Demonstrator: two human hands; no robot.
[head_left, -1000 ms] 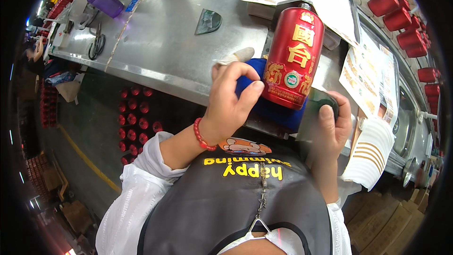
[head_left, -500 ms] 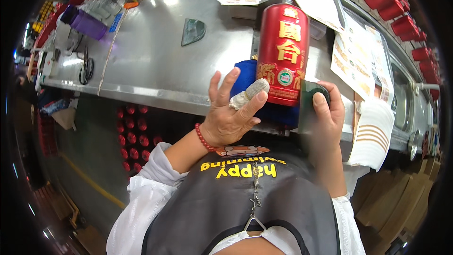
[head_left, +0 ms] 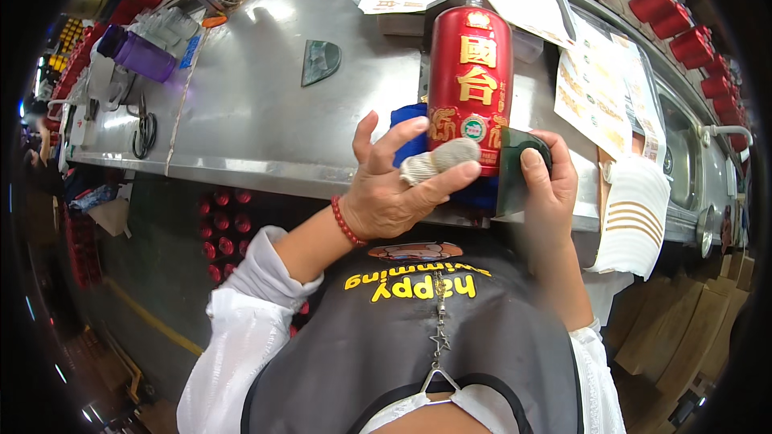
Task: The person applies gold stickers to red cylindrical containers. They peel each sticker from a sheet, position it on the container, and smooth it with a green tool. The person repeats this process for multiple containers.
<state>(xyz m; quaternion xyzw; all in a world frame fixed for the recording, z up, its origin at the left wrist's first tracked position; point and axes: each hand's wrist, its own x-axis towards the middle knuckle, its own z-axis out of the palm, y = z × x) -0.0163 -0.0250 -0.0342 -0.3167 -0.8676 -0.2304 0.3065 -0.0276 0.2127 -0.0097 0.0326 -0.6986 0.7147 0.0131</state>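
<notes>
A red bottle with gold lettering and a round green-and-white sticker lies on a blue cloth, its neck pointing away from me. My left hand is by the bottle's near end, fingers spread, a red bead bracelet at the wrist. Its index finger wears a whitish cloth finger cover, whose tip overlaps the bottle's lower side; whether it presses there I cannot tell. Between thumb and fingers, my right hand grips a dark green translucent scraper plate along the bottle's lower right side.
A similar green plate lies on the steel bench. Printed sheets and a folded striped towel are on the right, near a sink. A purple bottle and scissors lie at left; several red bottles line the back right.
My left index finger and thumb have moved right, further over the bottle's near end. The right hand keeps hold of the scraper plate. The whole view has shifted slightly.
</notes>
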